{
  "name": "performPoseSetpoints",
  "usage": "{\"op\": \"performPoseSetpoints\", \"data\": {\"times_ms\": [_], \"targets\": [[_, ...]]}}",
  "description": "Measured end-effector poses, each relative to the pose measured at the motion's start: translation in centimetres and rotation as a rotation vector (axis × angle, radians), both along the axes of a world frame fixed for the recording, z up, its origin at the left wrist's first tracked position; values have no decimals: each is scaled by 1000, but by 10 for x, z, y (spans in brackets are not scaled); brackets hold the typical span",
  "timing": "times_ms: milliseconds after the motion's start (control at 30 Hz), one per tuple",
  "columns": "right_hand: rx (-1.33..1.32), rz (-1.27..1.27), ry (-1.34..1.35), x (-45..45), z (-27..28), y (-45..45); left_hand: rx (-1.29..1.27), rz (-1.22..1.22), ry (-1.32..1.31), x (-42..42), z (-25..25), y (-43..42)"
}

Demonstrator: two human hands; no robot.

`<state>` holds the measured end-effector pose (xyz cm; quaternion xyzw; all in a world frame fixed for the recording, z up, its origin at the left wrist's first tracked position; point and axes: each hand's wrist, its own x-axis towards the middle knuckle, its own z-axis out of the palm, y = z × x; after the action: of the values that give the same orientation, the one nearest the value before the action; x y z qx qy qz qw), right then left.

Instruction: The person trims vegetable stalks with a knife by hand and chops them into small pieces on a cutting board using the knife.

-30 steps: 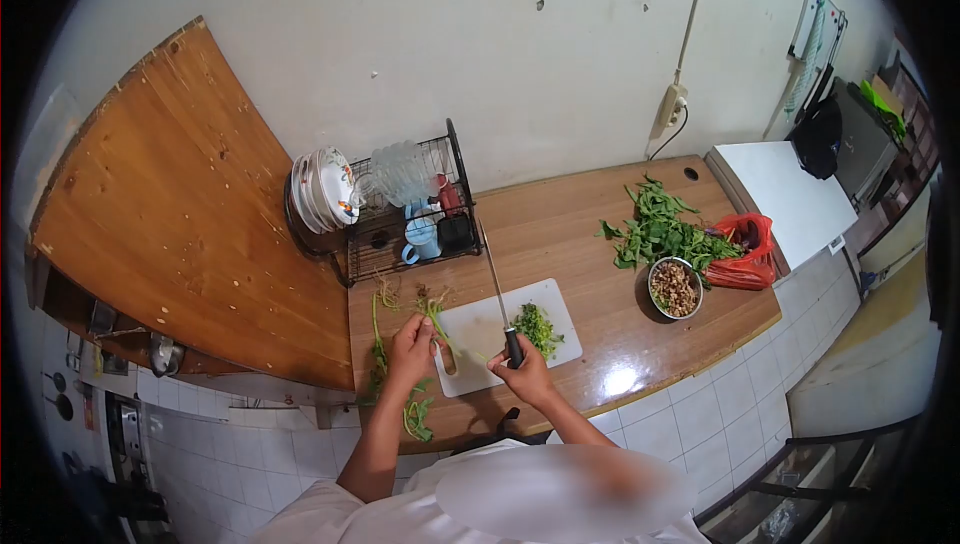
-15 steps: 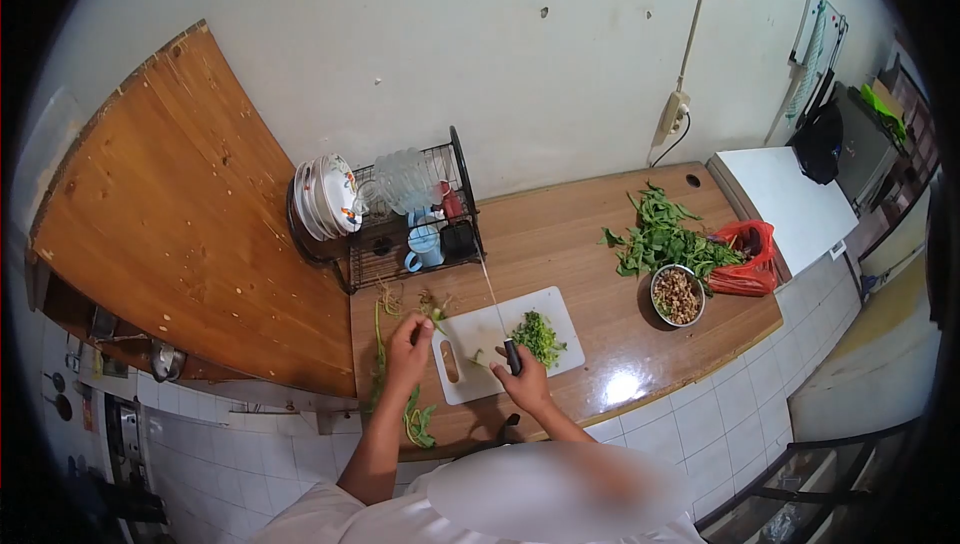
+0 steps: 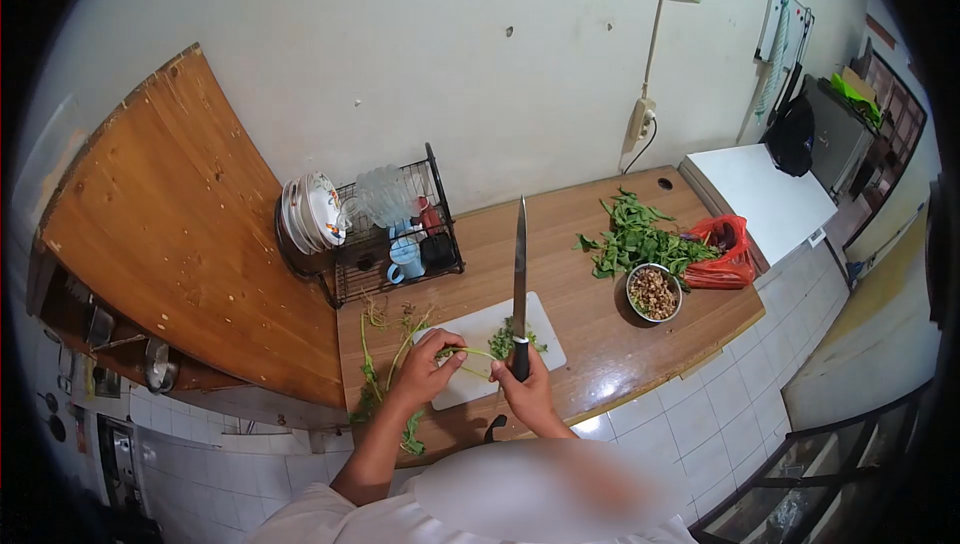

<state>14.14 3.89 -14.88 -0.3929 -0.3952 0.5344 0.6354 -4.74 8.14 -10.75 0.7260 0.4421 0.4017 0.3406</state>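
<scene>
Over the cutting board (image 3: 470, 387), the right hand (image 3: 530, 391) is closed around the black handle of a knife (image 3: 520, 274), whose long blade points toward the far side. To its left, the left hand (image 3: 428, 369) pinches a green stem (image 3: 475, 351) with narrowed fingers; the stem stretches across to the right hand's fingertips, though whether they grip it I cannot tell.

Beneath the knife, chopped greens (image 3: 503, 341) lie in a small heap on the board. Left of the board, more stems (image 3: 366, 354), with roots and some leaves, are spread on the wooden table (image 3: 590, 304).

Farther right stands a round bowl (image 3: 655, 321) filled with small brownish pieces. Leafy greens (image 3: 632, 234) lie just beyond it, reaching a red plastic bag (image 3: 728, 259) at the table's right end. On the far left, a black dish rack (image 3: 446, 206) holds plates (image 3: 310, 214) and a blue mug (image 3: 406, 259).
</scene>
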Motion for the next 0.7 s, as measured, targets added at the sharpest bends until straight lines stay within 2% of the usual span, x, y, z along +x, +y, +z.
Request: {"op": "performPoseSetpoints", "data": {"times_ms": [100, 167, 200, 267, 300, 367, 400, 467, 700], "targets": [[-41, -12, -113, 17, 9, -14, -49, -73, 1, 3, 7, -11], [-8, -70, -390, 27, 18, -21, -56, -113, -21, 7, 10, -20], [-10, -77, -388, 32, 26, -28, -56, -121, -19, 9, 8, -24], [54, -210, -656, 41, 42, -42, -83, -62, -23, 12, 1, -29], [53, -213, -654, 46, 39, -47, -83, -64, -20, 15, -2, -32], [40, -171, -627, 53, 29, -65, -377, 20, -359, 23, -7, -38], [38, -173, -624, 55, 30, -76, -379, 18, -355, 24, -8, -40], [-247, 228, -112, 60, 40, -99, -392, 17, -438, 27, -9, -41], [-426, 367, -50, 64, 50, -134, -366, -27, -485, 31, -10, -44]]}}
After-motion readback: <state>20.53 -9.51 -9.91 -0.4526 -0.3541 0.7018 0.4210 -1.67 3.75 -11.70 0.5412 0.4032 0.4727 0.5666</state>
